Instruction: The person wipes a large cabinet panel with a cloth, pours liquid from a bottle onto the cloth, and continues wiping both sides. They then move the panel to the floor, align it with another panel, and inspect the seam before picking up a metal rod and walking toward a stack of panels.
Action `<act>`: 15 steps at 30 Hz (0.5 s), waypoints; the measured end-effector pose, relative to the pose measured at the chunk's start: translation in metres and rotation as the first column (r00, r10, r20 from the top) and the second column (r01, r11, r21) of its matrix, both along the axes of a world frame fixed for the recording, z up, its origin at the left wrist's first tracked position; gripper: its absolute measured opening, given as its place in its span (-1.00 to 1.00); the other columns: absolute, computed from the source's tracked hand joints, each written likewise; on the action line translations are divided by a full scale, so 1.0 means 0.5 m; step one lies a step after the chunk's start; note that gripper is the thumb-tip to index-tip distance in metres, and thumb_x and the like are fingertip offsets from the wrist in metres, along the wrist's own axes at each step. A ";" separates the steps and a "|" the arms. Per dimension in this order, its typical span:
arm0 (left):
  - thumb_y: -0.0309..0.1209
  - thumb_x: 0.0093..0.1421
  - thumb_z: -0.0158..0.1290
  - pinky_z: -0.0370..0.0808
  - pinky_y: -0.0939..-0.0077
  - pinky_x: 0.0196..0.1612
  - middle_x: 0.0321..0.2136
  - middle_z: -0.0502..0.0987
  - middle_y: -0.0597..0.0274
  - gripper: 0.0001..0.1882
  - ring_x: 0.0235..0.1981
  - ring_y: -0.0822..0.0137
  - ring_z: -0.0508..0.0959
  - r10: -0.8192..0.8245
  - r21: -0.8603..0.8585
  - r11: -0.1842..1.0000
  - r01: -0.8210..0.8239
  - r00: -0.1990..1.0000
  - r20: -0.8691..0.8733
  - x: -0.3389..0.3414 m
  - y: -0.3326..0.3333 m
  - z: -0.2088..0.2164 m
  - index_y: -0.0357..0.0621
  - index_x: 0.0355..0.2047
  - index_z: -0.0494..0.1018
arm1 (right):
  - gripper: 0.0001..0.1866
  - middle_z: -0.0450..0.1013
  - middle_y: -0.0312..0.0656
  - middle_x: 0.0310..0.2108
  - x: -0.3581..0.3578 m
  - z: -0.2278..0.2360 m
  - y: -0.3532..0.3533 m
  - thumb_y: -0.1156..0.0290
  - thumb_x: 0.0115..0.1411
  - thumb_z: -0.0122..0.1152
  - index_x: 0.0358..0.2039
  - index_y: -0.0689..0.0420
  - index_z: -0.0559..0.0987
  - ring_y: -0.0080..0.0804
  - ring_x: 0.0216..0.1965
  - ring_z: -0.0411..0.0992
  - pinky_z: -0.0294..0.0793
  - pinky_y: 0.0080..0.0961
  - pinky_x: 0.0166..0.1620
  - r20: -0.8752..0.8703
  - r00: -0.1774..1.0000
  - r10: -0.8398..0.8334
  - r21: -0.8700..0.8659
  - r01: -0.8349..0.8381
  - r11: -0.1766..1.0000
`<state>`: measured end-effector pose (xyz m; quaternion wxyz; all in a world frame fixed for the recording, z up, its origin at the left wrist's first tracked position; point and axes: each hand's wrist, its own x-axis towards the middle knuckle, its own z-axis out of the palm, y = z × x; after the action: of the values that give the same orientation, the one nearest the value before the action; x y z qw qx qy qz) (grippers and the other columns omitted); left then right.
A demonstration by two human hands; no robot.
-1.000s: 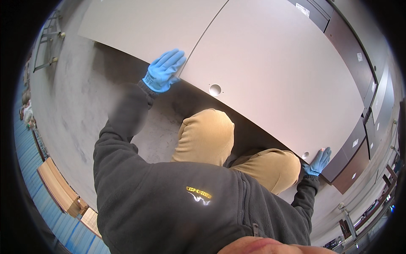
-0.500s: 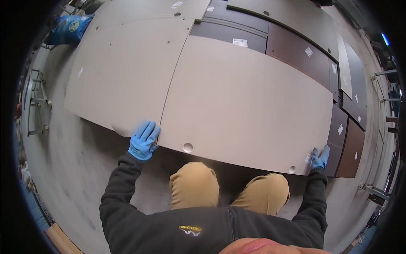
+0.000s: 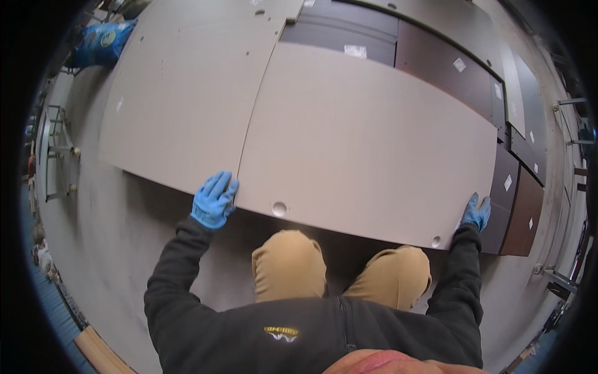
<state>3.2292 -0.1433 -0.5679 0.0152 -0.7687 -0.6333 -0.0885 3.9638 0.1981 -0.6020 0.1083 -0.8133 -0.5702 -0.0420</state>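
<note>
A large beige panel (image 3: 367, 143) lies in front of me, with two round cup holes along its near edge. My left hand (image 3: 213, 201), in a blue glove, rests at its near left corner. Those fingers are stretched out flat over the edge of a second beige panel (image 3: 180, 112), beside the narrow seam between the two. At the near right corner, my right hand (image 3: 476, 212), gloved in blue too, grips the first panel's side edge. Its fingertips show, while part of the hand is hidden by the sleeve.
Dark grey panels (image 3: 342, 31) and brown panels (image 3: 436, 56) with white labels lie beyond and to the right. A blue sack (image 3: 103, 43) stands at the far left. Metal frames (image 3: 59, 153) line the left side. My knees (image 3: 289, 265) are close to the near edge.
My right hand appears slightly higher at the panel's right side. Panels and hands have shifted a little in the picture as the view tilted; the seam stays narrow.
</note>
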 end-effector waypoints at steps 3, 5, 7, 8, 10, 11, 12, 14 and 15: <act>-0.16 0.14 0.20 0.48 0.00 0.26 0.33 0.40 -0.08 -0.26 0.26 -0.14 0.48 -0.012 -0.021 1.000 0.012 1.000 0.010 -0.003 -0.002 -0.003 -0.04 0.36 0.41 | -0.18 0.38 0.20 0.30 0.011 -0.010 0.005 -0.18 0.33 0.17 0.33 0.25 0.41 0.14 0.33 0.32 0.29 -0.10 0.36 -0.041 0.999 0.027 0.011 -0.026 1.000; -0.14 0.22 0.15 0.48 0.01 0.27 0.34 0.40 -0.07 -0.31 0.26 -0.12 0.49 -0.002 -0.020 1.000 0.003 1.000 0.027 -0.004 -0.001 -0.005 -0.05 0.36 0.40 | -0.19 0.40 0.20 0.28 0.016 -0.018 0.008 -0.16 0.32 0.20 0.31 0.29 0.43 0.14 0.31 0.35 0.30 -0.10 0.36 -0.048 0.998 0.044 0.030 -0.043 0.999; -0.24 0.12 0.22 0.51 0.02 0.24 0.30 0.43 -0.06 -0.24 0.23 -0.13 0.50 -0.009 0.001 1.000 0.009 1.000 0.012 -0.001 -0.002 -0.004 -0.05 0.37 0.38 | -0.19 0.42 0.22 0.27 0.019 -0.025 0.010 -0.13 0.32 0.23 0.29 0.34 0.45 0.15 0.29 0.38 0.32 -0.10 0.36 -0.070 0.997 0.034 0.038 -0.031 0.999; -0.29 0.07 0.25 0.52 0.03 0.23 0.28 0.44 -0.05 -0.21 0.21 -0.13 0.50 0.006 -0.023 1.000 -0.006 1.000 -0.007 0.000 0.000 -0.004 -0.05 0.37 0.37 | -0.19 0.42 0.22 0.27 0.020 -0.028 0.008 -0.13 0.31 0.24 0.29 0.34 0.44 0.15 0.29 0.38 0.33 -0.10 0.36 -0.077 0.995 0.068 0.055 -0.064 0.996; -0.27 0.08 0.25 0.52 0.04 0.23 0.29 0.44 -0.04 -0.21 0.20 -0.12 0.51 -0.013 0.022 1.000 0.013 1.000 0.001 0.002 0.001 -0.002 -0.04 0.37 0.38 | -0.18 0.42 0.21 0.28 0.022 -0.032 0.006 -0.13 0.31 0.25 0.30 0.35 0.43 0.15 0.30 0.37 0.33 -0.09 0.35 -0.121 0.991 0.054 0.084 -0.044 0.996; -0.27 0.08 0.25 0.52 0.04 0.22 0.29 0.44 -0.04 -0.21 0.20 -0.12 0.51 -0.018 0.019 1.000 0.018 1.000 -0.004 0.003 0.002 -0.001 -0.04 0.37 0.38 | -0.17 0.44 0.21 0.24 0.023 -0.034 0.007 -0.15 0.29 0.25 0.29 0.32 0.44 0.16 0.26 0.39 0.36 -0.07 0.32 -0.139 0.989 0.047 0.107 -0.032 0.994; -0.26 0.08 0.24 0.52 0.04 0.22 0.29 0.44 -0.04 -0.21 0.20 -0.12 0.51 -0.023 0.029 0.999 0.024 1.000 -0.013 0.003 0.006 -0.001 -0.04 0.37 0.38 | -0.18 0.45 0.21 0.23 0.026 -0.033 0.004 -0.16 0.29 0.24 0.29 0.30 0.45 0.16 0.25 0.40 0.36 -0.07 0.31 -0.086 0.992 0.092 0.120 -0.082 0.989; -0.26 0.12 0.22 0.51 0.04 0.23 0.31 0.42 -0.08 -0.24 0.23 -0.12 0.49 -0.036 0.057 0.998 0.036 0.999 0.010 0.004 0.007 0.002 -0.04 0.37 0.37 | -0.19 0.46 0.20 0.20 0.031 -0.031 0.002 -0.18 0.29 0.23 0.28 0.26 0.46 0.17 0.23 0.41 0.37 -0.06 0.30 -0.071 0.992 0.108 0.095 -0.101 0.990; -0.26 0.11 0.23 0.51 0.04 0.23 0.31 0.42 -0.07 -0.24 0.24 -0.12 0.49 -0.034 0.038 0.999 0.034 0.999 -0.001 0.003 0.008 0.003 -0.05 0.37 0.38 | -0.20 0.47 0.19 0.17 0.030 -0.031 0.003 -0.21 0.28 0.20 0.27 0.22 0.47 0.14 0.23 0.40 0.36 -0.07 0.30 -0.050 0.993 0.107 0.103 -0.102 0.990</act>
<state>3.2308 -0.1394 -0.5666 0.0283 -0.7788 -0.6184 -0.1006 3.9791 0.1993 -0.6174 0.1667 -0.7767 -0.6059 -0.0422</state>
